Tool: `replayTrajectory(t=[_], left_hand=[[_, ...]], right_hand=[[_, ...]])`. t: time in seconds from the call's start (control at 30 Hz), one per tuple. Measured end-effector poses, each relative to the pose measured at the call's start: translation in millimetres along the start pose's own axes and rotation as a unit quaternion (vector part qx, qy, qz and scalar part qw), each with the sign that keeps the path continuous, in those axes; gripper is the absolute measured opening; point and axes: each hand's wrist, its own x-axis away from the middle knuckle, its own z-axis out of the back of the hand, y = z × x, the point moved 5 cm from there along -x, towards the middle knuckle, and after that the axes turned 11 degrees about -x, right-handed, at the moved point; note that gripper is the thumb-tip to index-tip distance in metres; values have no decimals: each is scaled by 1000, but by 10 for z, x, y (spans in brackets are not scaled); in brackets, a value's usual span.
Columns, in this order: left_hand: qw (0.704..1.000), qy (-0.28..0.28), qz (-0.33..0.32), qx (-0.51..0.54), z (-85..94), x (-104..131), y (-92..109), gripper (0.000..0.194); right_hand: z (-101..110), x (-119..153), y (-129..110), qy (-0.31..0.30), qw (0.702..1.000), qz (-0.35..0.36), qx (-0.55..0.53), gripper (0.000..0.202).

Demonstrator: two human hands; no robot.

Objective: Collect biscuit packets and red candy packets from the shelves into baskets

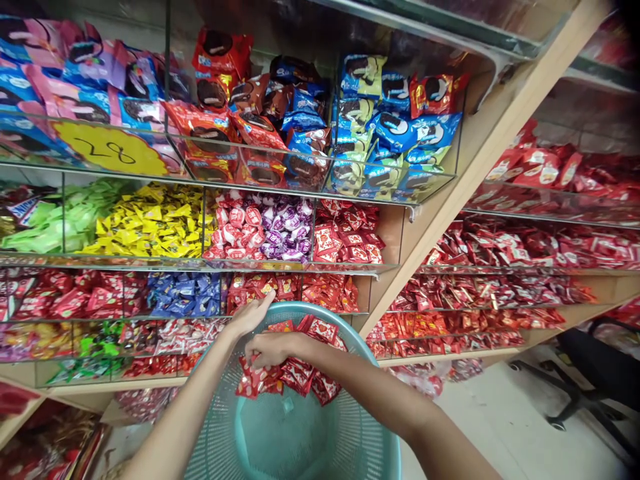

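Observation:
A turquoise plastic basket [370, 353] is tilted toward me beneath the shelves. My left hand [254, 313] is at its far rim, closed on the edge, with some fingers hidden behind it. Inside the basket, my right hand [273, 348] is bent over red candy packets [300, 375], its fingers curled down onto a packet at the left of the pile. The fingertips are partly hidden. These packets are gathered against the far wall, and the smooth bottom shows below them. Just beyond the rim is a shelf bin of similar red packets [330, 293].
Glass-fronted shelves hold yellow candies [155, 223], purple and pink wrapped sweets [285, 227], blue packets [185, 293] and cookie packs [400, 127]. A yellow tag [111, 148] reads 28. A wooden upright [450, 213] divides off more red candies [500, 247]. A black wheeled chair [595, 373] stands right.

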Motion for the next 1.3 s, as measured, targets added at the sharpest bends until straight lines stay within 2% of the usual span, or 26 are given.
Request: replayTrajectory(t=[0.27,0.43,0.8,1.0,1.23,1.3], left_hand=[[1000,-8,-1,-1,42,51,51,79],[1000,-4,1,-5,58,68,69,80],[1000,-10,3,-15,79,106,103,82],[1000,-5,4,-9,104,139,131,81],[1000,-3,-12,7,78,125,129,77],[1000,0,-7,4,76,118,123,77]], right_hand=[[-98,-181,-152,-30,995,-52,85,23],[-144,-213,-208,-33,992,-70,102,28],[-175,-154,-129,-11,992,-66,106,19],[-204,-107,-87,48,991,-74,101,8],[-239,-26,-81,131,980,-23,145,21],[-289,32,-108,174,969,-8,173,23]])
